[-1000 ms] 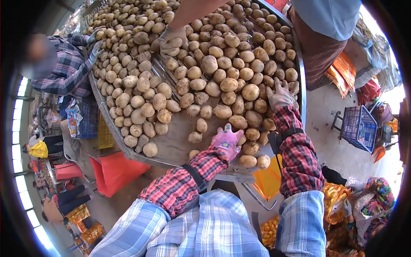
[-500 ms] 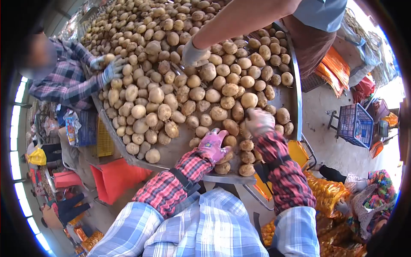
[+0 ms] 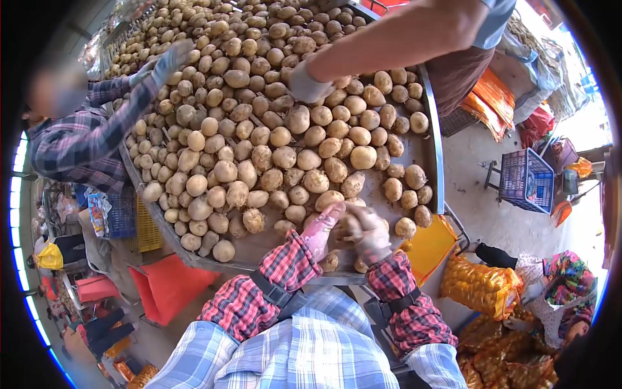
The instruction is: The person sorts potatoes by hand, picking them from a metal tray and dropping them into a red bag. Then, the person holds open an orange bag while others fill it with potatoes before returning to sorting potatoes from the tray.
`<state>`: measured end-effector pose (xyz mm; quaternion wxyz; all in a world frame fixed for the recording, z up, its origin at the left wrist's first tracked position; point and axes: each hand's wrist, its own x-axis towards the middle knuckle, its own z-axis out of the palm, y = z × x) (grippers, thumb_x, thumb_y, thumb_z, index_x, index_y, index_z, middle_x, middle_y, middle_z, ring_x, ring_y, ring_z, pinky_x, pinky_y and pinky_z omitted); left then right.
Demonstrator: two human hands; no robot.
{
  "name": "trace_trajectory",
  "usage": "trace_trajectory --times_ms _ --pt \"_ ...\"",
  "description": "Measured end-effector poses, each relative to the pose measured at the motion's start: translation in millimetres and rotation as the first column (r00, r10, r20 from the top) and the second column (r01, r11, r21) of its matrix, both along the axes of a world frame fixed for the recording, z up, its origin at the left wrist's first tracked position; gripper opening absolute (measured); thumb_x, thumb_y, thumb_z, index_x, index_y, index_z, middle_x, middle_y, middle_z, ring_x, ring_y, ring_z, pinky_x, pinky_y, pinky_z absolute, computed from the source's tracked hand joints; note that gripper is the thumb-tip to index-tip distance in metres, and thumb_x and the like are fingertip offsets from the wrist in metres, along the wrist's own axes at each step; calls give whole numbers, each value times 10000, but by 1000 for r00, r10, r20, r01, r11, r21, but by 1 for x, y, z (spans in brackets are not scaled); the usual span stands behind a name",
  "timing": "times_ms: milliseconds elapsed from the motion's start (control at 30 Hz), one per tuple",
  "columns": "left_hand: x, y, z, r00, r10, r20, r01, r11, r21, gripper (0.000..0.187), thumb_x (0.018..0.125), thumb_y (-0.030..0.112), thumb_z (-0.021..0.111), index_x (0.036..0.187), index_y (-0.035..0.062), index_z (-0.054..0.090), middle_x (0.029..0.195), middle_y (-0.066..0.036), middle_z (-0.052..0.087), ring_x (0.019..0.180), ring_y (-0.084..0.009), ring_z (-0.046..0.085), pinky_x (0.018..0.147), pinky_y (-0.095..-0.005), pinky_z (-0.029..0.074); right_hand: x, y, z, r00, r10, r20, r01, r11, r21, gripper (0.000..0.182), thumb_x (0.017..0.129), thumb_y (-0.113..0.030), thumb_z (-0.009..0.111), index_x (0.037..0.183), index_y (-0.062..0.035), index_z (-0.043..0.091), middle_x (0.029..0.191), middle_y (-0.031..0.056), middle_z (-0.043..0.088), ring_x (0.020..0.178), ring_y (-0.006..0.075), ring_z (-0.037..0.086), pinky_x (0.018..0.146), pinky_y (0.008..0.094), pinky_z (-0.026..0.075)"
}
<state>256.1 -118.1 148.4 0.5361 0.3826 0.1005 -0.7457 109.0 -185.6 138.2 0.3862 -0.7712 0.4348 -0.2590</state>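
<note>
Many round brown potatoes [image 3: 225,171] cover a metal sorting table [image 3: 435,152]. My left hand [image 3: 321,232], in a pink glove, is beside several potatoes near the table's front edge, its fingers together and partly hidden. Close to it on the right, my right hand [image 3: 367,235], in a dirty pale glove, has curled fingers over the potatoes; what lies under them cannot be made out. The two hands nearly touch.
A co-worker's gloved hand [image 3: 310,83] reaches in from the top right. Another person in a plaid shirt [image 3: 78,146] works at the left. Right of the table are a blue crate [image 3: 526,180] and a filled orange net bag [image 3: 483,285]; a red bag [image 3: 170,285] stands at lower left.
My right hand has moved left and down toward my left hand. Potatoes near the front right have shifted. The left co-worker's hand has lifted and moved away from the near potatoes.
</note>
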Motion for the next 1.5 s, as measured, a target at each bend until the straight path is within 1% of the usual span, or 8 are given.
trace_trajectory --times_ms 233,400,833,933,1000,1200,1367,1500 --pt "21 5 4 938 -122 323 76 986 151 124 994 144 553 1094 102 614 963 -37 658 758 -144 639 607 -296 550 21 -137 0 631 -126 -765 33 990 -136 679 852 -256 683 1475 -195 419 1492 145 472 1441 323 352 1222 450 216" --pt "10 15 10 924 -150 353 70 971 230 173 971 93 542 1125 66 614 896 -45 646 714 -146 634 580 -277 561 -5 -99 -53 618 -71 -783 -136 971 -196 643 814 -50 588 1405 -288 499 1604 97 295 1063 336 608 910 476 505" --pt "-8 33 10 837 -423 347 438 898 36 328 1020 231 541 1292 50 569 943 -99 655 608 -129 598 544 -242 507 -107 14 -66 932 -357 -58 360 932 44 611 776 61 645 1358 -92 541 1282 118 601 1147 260 603 986 347 504" --pt "-25 36 3 712 -465 526 585 807 -77 579 1033 502 478 1480 140 415 1180 -114 650 608 -137 604 490 -235 483 -61 41 -5 659 -674 333 288 636 716 499 845 31 633 1330 -54 551 1213 69 619 1100 196 616 951 324 507" --pt "-31 41 21 868 -430 247 467 877 -114 595 1007 577 478 1422 151 470 1125 -70 659 673 -134 613 526 -255 458 -26 63 1 957 -178 228 157 982 108 528 859 -7 630 1374 -38 514 1303 124 596 1232 260 564 1056 376 441" --pt "14 79 -2 980 -184 75 186 982 -24 562 901 428 708 1348 131 540 1082 -57 700 880 -155 675 675 -273 566 5 -12 15 914 -26 404 -202 837 509 418 861 -259 691 1240 -87 652 1288 184 617 1185 357 596 994 449 494" --pt "29 95 23 983 -70 170 74 997 -16 619 871 395 739 1366 107 505 1125 -80 668 751 -158 657 558 -250 518 74 -180 -10 899 -13 -438 -124 952 -281 302 923 -236 561 1122 -26 649 1143 215 676 1051 395 648 911 463 525" --pt "40 122 6 970 -68 234 96 989 -109 578 863 331 746 1323 90 492 1104 -117 670 667 -165 615 449 -265 433 124 -215 -25 557 192 -808 -360 933 -26 387 909 -188 541 1270 -49 562 1212 224 647 1130 395 627 946 475 520"
